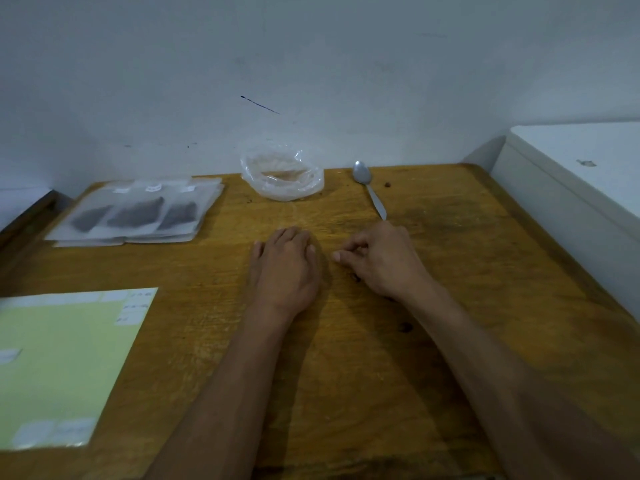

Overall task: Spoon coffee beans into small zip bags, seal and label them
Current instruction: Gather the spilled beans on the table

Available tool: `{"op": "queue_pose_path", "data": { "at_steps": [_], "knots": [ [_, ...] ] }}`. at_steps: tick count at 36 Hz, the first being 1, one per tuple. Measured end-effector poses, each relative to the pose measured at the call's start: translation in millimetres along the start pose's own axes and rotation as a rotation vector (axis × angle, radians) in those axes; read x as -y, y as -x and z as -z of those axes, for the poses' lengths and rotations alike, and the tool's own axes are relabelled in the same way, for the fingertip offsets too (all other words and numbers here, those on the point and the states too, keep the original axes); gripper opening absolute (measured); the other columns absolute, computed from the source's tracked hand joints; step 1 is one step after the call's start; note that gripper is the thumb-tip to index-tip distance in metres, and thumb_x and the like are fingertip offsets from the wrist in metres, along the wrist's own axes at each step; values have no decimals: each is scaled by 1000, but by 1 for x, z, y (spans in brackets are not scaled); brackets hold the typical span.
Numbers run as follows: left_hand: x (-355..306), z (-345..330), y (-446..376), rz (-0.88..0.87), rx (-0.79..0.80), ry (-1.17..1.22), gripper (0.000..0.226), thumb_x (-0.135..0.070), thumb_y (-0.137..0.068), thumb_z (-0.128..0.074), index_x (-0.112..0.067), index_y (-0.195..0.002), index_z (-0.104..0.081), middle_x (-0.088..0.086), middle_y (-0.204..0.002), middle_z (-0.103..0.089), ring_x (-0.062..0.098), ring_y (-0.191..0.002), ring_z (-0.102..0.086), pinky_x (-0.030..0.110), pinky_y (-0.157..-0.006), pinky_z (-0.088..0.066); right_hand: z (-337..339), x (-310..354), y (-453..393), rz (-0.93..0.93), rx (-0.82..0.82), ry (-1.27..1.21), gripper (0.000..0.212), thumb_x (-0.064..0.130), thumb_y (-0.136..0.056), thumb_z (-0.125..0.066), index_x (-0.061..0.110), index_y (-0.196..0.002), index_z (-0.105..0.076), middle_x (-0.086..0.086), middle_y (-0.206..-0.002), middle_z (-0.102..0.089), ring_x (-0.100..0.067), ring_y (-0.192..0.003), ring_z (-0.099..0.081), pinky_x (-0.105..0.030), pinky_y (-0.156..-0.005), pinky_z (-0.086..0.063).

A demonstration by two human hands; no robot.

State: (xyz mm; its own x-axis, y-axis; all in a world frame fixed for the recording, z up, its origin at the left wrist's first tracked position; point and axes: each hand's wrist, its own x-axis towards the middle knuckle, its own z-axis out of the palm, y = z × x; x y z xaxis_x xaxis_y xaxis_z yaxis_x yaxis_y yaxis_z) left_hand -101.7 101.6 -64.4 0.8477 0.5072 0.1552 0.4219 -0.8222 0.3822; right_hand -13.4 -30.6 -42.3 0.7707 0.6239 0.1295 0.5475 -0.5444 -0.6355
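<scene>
- Left hand [285, 263] lies flat mid-tabletop [450, 271]; right hand [375, 259], fingers loosely curled, holds nothing visible.
- Filled zip bags [138, 213] near far-left corner.
- Plastic bag [282, 173], spoon [369, 187] at far edge.
- Label sheet [62, 362] at left edge.

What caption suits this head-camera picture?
Both hands rest on the table before filled bags and spoon.

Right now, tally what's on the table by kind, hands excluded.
Filled zip bags: 3 visible on top of the stack
Clear plastic bag: 1, open
Spoon: 1
Label sheet: 1
Loose coffee beans: at least 2; other specks too small to tell
Total: 8 countable
</scene>
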Motion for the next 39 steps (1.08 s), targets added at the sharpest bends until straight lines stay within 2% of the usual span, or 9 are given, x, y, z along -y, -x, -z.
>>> {"op": "queue_pose_path", "data": {
  "at_steps": [4,7,11,15,20,25,30,35,39],
  "knots": [
    [1,-2,-1,6,7,-6,43,-32,-104,-34,-21,-144,-46,-2,-156,-39,14,-148,-25,48,-122,-15,0,0,2,-58,-28,-89,17,32,-90,-71,18,-81,-73,9,-63,-66,1,-59,-60,-22,-63,-49],
    [2,-2,-1,-1,-2,-7,43,-31,-104,-35,-21,-143,-47,-2,-155,-41,14,-147,-27,49,-122,-17,13,-4,4,-256,-13,-460,20,21,-96,-61,4,-85,-65,1,-67,-56,-7,-56,-49,-22,-55,-41],
    [3,-2,-1,-6,2,-7,43,-31,-104,-34,-20,-143,-48,-2,-154,-42,15,-147,-27,49,-121,-17,27,-8,9,-434,46,-917,15,9,-94,-46,8,-83,-56,-2,-63,-50,-10,-49,-38,-24,-41,-25],
    [2,-1,0,-13,9,-13,44,-33,-104,-34,-20,-143,-47,-1,-154,-42,16,-147,-28,49,-122,-17,26,-7,18,-348,17,-655,19,17,-97,-54,8,-83,-63,0,-68,-54,-8,-52,-43,-21,-45,-31],
    [1,1,4,-11,4,-24,44,-34,-104,-34,-19,-142,-48,0,-153,-43,17,-146,-29,48,-122,-17,21,-2,30,-82,90,-82,14,43,-89,-69,30,-90,-75,15,-70,-61,1,-64,-52,-16,-56,-36],
    [2,2,10,-26,-13,-19,42,-33,-104,-35,-19,-140,-51,0,-150,-46,17,-145,-31,47,-121,-19,17,1,32,-23,122,8,14,37,-85,-75,28,-96,-76,21,-85,-66,4,-82,-56,-22,-81,-46],
    [2,2,13,-19,-6,-18,43,-33,-103,-35,-19,-140,-51,0,-150,-47,17,-145,-32,48,-121,-18,15,0,36,-60,82,-57,7,34,-84,-77,28,-84,-73,14,-92,-67,0,-90,-57,-26,-80,-47],
    [2,4,17,-23,1,-18,42,-33,-104,-35,-18,-140,-51,0,-150,-47,18,-145,-32,49,-121,-17,29,-8,44,-333,5,-711,20,23,-95,-63,6,-83,-63,3,-74,-57,-7,-59,-49,-18,-50,-36],
    [1,7,20,-22,22,-17,43,-32,-104,-34,-18,-142,-49,1,-152,-44,19,-146,-30,50,-122,-16,43,-18,57,-512,-53,-1181,15,15,-94,-46,14,-80,-50,0,-66,-48,-8,-49,-39,-21,-40,-27]
  ]
}}
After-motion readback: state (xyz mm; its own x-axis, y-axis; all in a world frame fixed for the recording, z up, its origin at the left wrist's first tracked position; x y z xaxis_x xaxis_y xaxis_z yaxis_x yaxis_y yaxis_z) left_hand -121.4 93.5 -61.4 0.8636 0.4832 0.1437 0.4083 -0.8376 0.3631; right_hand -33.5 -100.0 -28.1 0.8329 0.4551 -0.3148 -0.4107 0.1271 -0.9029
